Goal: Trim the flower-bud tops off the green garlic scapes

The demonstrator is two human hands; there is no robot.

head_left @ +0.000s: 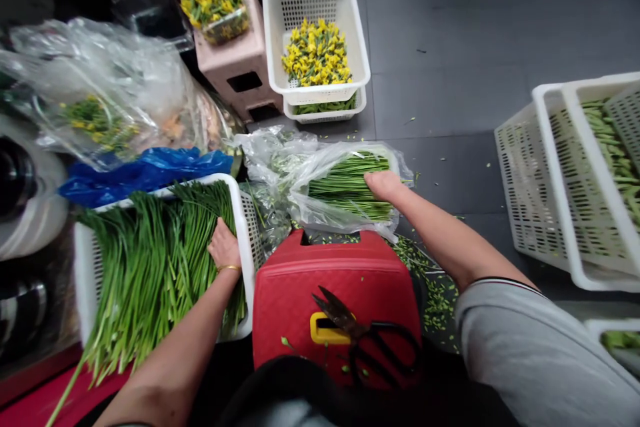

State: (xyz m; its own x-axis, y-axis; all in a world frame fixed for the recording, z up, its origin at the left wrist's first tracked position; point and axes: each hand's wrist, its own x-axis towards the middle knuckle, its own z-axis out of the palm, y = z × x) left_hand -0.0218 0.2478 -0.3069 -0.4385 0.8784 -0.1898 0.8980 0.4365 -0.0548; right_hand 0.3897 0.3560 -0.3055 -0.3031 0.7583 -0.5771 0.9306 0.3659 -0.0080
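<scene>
Green, long and slender stems (150, 267) fill a white perforated plastic basket (240, 210) on the left, laid side by side, their paler ends hanging over the near rim. The left hand (224, 247), a thin gold-coloured band (229, 267) at its wrist, reaches into this heap at the basket's right side, just inside the wall; the stems lie directly against the fingers and to their left, and the fingertips sink partly out of sight among them, so I cannot tell whether they grasp a clump or only press on it. Farther forward, a flat bundle of straight green stalks (340, 180) lies crosswise in an opened clear plastic bag (303, 207). The right hand (381, 185) is at the bundle's right part, touching it, with the stalks stretching away leftward from the fingers; most of those fingers are hidden, and whether they are clenched around any stalks cannot be told. Between the forearms stands a red plastic stool (290, 280), with dark-bladed scissors (345, 317) with black handles resting across its yellow-edged slot (316, 329), well apart from both hands. Small green scraps (440, 310) litter the grey floor (420, 100) beside it.
</scene>
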